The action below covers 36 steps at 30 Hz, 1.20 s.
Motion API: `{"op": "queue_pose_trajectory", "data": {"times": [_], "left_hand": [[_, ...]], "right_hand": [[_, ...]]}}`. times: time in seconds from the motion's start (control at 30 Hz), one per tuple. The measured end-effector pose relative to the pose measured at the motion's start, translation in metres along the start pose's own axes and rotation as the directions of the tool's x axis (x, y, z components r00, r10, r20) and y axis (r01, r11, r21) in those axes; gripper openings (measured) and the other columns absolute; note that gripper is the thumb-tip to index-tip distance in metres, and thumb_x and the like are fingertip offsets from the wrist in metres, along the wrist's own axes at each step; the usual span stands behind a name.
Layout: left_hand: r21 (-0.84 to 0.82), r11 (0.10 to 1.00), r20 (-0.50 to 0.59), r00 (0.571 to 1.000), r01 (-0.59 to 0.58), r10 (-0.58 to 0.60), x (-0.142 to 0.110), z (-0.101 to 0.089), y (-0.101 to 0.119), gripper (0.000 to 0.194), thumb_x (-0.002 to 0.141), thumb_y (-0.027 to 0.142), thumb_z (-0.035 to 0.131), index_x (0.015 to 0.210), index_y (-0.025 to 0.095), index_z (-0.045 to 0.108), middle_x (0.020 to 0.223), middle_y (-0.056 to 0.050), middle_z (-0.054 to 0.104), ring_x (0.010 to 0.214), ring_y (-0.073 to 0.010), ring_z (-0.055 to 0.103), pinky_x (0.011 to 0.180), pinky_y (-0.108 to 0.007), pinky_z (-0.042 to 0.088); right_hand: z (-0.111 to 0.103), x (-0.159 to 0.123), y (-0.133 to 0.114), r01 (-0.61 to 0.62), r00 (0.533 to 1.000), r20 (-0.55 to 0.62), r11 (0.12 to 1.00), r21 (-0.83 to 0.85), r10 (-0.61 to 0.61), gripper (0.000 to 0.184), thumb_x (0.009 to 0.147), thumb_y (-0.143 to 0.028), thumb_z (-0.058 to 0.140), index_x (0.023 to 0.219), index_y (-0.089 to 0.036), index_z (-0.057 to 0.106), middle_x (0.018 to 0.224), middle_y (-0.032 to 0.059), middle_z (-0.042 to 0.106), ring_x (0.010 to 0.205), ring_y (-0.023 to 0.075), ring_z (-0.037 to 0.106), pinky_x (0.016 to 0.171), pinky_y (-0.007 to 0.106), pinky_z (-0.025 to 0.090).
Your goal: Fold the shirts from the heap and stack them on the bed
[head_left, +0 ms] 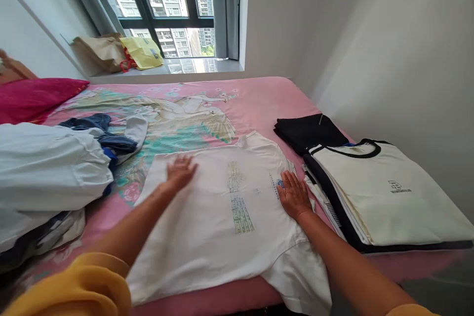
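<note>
A white T-shirt (pixel 222 222) with a faint green print lies spread flat on the pink bed (pixel 252 103). My left hand (pixel 180 172) rests palm down on its left part, fingers stretched and slightly blurred. My right hand (pixel 294 193) lies flat on its right part, fingers apart, beside a small blue mark. Neither hand holds anything. My sleeves are yellow.
A stack of folded shirts (pixel 385 195) sits to the right, a folded black garment (pixel 309 131) behind it. A heap of white and blue clothes (pixel 48 168) lies at left, with a red pillow (pixel 33 96) beyond. Bags (pixel 118 52) stand on the windowsill. A white wall runs along the right.
</note>
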<state>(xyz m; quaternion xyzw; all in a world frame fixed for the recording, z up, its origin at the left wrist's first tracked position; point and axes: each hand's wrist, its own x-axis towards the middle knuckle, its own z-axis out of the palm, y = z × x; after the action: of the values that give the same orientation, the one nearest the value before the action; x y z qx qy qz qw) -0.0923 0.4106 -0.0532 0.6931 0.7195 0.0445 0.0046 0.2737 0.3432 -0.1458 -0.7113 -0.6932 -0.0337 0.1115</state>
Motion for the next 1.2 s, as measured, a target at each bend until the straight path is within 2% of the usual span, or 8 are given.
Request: {"op": "queue_pose_trajectory", "data": {"times": [0.13, 0.23, 0.4, 0.53, 0.67, 0.8, 1.0, 1.2], "left_hand": [[-0.181, 0.914, 0.13, 0.913, -0.362, 0.387, -0.058, 0.033, 0.092, 0.055, 0.09, 0.053, 0.026, 0.139, 0.031, 0.036, 0.151, -0.002, 0.027, 0.14, -0.0238, 0.017, 0.11, -0.057, 0.001], [-0.245, 0.88, 0.126, 0.887, -0.406, 0.445, -0.099, 0.045, 0.102, 0.06, 0.087, 0.06, 0.027, 0.142, 0.034, 0.028, 0.153, 0.0, 0.021, 0.141, -0.0217, 0.014, 0.111, -0.055, -0.004], [-0.089, 0.995, 0.226, 0.972, -0.043, 0.062, -0.154, 0.027, -0.027, 0.066, 0.086, 0.058, 0.032, 0.144, 0.03, 0.022, 0.154, -0.002, 0.013, 0.141, -0.023, 0.01, 0.11, -0.055, -0.004], [0.075, 0.965, 0.19, 0.947, 0.251, -0.261, -0.221, 0.011, -0.146, 0.062, 0.088, 0.053, 0.029, 0.144, 0.027, 0.025, 0.153, -0.004, 0.017, 0.141, -0.0243, 0.013, 0.11, -0.056, 0.001], [0.059, 0.916, 0.107, 0.91, 0.397, -0.401, -0.269, 0.005, -0.197, 0.054, 0.09, 0.038, 0.031, 0.141, 0.022, 0.033, 0.15, -0.008, 0.028, 0.138, -0.0255, 0.022, 0.108, -0.057, 0.015], [0.005, 0.917, 0.011, 0.917, 0.398, -0.398, -0.261, 0.0, -0.158, 0.052, 0.089, 0.034, 0.034, 0.137, 0.015, 0.04, 0.146, -0.014, 0.035, 0.135, -0.0282, 0.029, 0.107, -0.055, 0.022], [-0.117, 0.993, -0.001, 1.0, -0.011, 0.011, -0.242, 0.0, -0.027, 0.05, 0.089, 0.042, 0.035, 0.137, 0.029, 0.039, 0.15, -0.004, 0.028, 0.139, -0.025, 0.02, 0.109, -0.056, 0.011], [0.051, 0.993, 0.004, 0.995, 0.103, -0.103, -0.287, 0.032, -0.056, 0.056, 0.088, 0.048, 0.034, 0.141, 0.03, 0.032, 0.153, -0.002, 0.021, 0.141, -0.0256, 0.011, 0.108, -0.058, 0.002]], "right_hand": [[0.002, -0.002, 0.0, -0.012, 1.0, 0.014, 1.0, 0.015, 0.012, 0.054, 0.093, -0.04, 0.027, 0.141, -0.015, 0.032, 0.148, 0.0079, 0.031, 0.137, 0.0219, 0.02, 0.112, 0.046, 0.01], [0.003, -0.004, 0.001, -0.015, 1.0, 0.025, 0.999, 0.043, 0.014, 0.055, 0.093, -0.041, 0.026, 0.141, -0.017, 0.032, 0.149, 0.0078, 0.03, 0.137, 0.0223, 0.019, 0.112, 0.047, 0.01], [-0.001, -0.008, 0.0, -0.031, 0.998, 0.066, 0.995, 0.094, 0.025, 0.056, 0.092, -0.041, 0.025, 0.142, -0.015, 0.031, 0.149, 0.0093, 0.027, 0.138, 0.0231, 0.016, 0.112, 0.047, 0.006], [-0.014, -0.011, -0.004, -0.061, 0.991, 0.123, 0.99, 0.131, 0.045, 0.056, 0.092, -0.039, 0.026, 0.142, -0.014, 0.029, 0.15, 0.0101, 0.024, 0.139, 0.0248, 0.013, 0.112, 0.048, 0.003], [-0.038, -0.017, -0.02, -0.195, 0.945, 0.295, 0.968, 0.16, 0.141, 0.057, 0.09, -0.042, 0.032, 0.141, -0.017, 0.032, 0.15, 0.0147, 0.023, 0.139, 0.0314, 0.015, 0.108, 0.059, 0.007], [-0.065, -0.053, -0.061, -0.124, 0.949, 0.309, 0.972, 0.201, 0.057, 0.057, 0.089, -0.048, 0.035, 0.139, -0.02, 0.036, 0.146, 0.0129, 0.032, 0.136, 0.0298, 0.022, 0.107, 0.061, 0.01], [-0.073, -0.146, -0.098, 0.076, 0.926, 0.346, 0.975, 0.211, -0.147, 0.062, 0.088, -0.05, 0.036, 0.144, -0.027, 0.024, 0.153, 0.0058, 0.015, 0.14, 0.0271, 0.005, 0.105, 0.062, -0.001], [-0.065, -0.237, -0.004, 0.064, 0.981, 0.173, 0.988, 0.139, -0.088, 0.066, 0.083, -0.046, 0.047, 0.143, -0.032, 0.025, 0.153, 0.0029, 0.015, 0.141, 0.0282, 0.006, 0.106, 0.062, 0.0]]}}
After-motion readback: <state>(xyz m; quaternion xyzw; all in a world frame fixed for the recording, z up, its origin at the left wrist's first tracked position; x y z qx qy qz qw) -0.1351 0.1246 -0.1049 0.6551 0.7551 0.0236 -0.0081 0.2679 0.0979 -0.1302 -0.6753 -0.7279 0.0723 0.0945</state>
